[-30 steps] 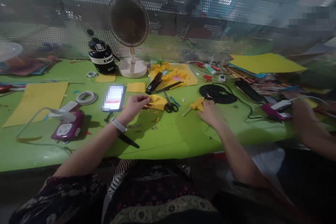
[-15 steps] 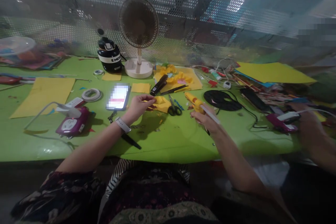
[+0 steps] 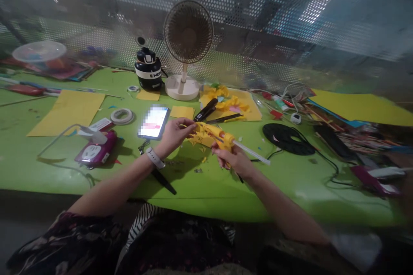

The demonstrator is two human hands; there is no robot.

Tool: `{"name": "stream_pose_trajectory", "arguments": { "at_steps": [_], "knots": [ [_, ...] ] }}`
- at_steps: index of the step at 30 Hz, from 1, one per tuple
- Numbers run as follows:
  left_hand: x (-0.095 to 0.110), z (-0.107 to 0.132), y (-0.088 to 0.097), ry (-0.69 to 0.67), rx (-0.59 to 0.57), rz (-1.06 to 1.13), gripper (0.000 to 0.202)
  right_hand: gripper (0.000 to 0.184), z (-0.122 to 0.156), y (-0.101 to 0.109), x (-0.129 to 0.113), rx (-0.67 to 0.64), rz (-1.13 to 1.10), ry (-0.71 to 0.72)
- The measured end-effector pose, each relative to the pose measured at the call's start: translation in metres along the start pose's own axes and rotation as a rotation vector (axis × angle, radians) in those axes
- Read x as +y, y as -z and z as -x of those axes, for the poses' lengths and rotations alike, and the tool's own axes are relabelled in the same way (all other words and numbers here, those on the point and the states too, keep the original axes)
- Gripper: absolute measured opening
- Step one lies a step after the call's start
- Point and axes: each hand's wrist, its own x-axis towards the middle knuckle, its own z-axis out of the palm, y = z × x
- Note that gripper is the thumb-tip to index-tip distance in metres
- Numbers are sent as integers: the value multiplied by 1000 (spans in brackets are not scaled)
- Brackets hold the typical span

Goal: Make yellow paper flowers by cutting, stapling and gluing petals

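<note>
My left hand (image 3: pixel 176 132), with a white watch on its wrist, pinches a yellow paper piece (image 3: pixel 197 136) just above the green table (image 3: pixel 206 180). My right hand (image 3: pixel 232 160) is closed round a yellow glue gun (image 3: pixel 219 135) with a white glue stick (image 3: pixel 251 152) poking out behind. The gun's nozzle points left at the paper piece, close to my left fingers.
A lit phone (image 3: pixel 153 122), tape roll (image 3: pixel 121 116), purple power strip (image 3: pixel 93 153), black stapler (image 3: pixel 205 110), black bottle (image 3: pixel 148 71) and desk fan (image 3: pixel 187 51) lie beyond. Yellow sheets (image 3: pixel 67 111), a coiled black cable (image 3: pixel 284 137) and craft clutter (image 3: pixel 348 133) fill the sides.
My right hand picked the glue gun up from the table on the right and brought it left to the paper piece in my left hand. The view shifted, so the table moved right.
</note>
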Motion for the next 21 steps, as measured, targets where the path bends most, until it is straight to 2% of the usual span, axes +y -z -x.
{"name": "stream_pose_trajectory", "arguments": {
  "at_steps": [4,12,21],
  "knots": [
    [5,2,-2,2,21,10,33,28,1,3,4,12,-2,-13],
    [4,4,-4,-14,5,4,31,25,5,0,-3,35,-5,-5],
    [1,5,-5,-48,-9,12,29,35,4,0,-4,55,25,-15]
  ]
}}
